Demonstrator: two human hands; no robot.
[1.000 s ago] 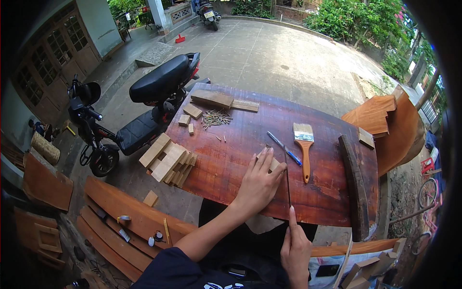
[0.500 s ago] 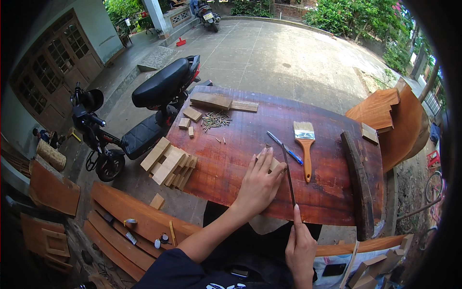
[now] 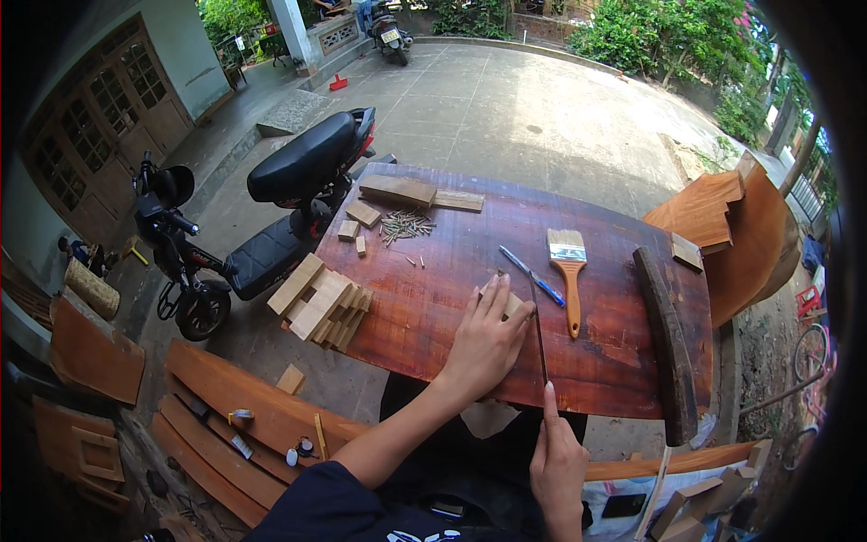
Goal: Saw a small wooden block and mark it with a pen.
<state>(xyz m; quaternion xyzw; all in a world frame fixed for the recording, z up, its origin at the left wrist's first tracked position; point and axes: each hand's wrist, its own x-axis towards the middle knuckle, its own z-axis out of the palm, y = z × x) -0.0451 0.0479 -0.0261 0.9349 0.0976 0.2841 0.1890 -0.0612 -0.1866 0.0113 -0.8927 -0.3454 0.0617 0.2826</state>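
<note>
My left hand presses its fingers onto a small pale wood piece on the reddish wooden board. My right hand grips the near end of a long, thin dark tool, whose far part lies against that piece's right side; I cannot tell its exact kind. Just beyond are a blue pen and a wide paintbrush with an orange handle. A stack of wood blocks stands at the board's left edge. A pile of small screws or nails and loose blocks lie farther back.
A black scooter is beside the board's left. A dark bar lies along the right side, with large wood slabs beyond. Planks lie low at the near left. Another scooter and a partly visible person are at the back.
The surroundings have shifted slightly in view. My hands and the thin tool have moved only a little; the same grips are kept.
</note>
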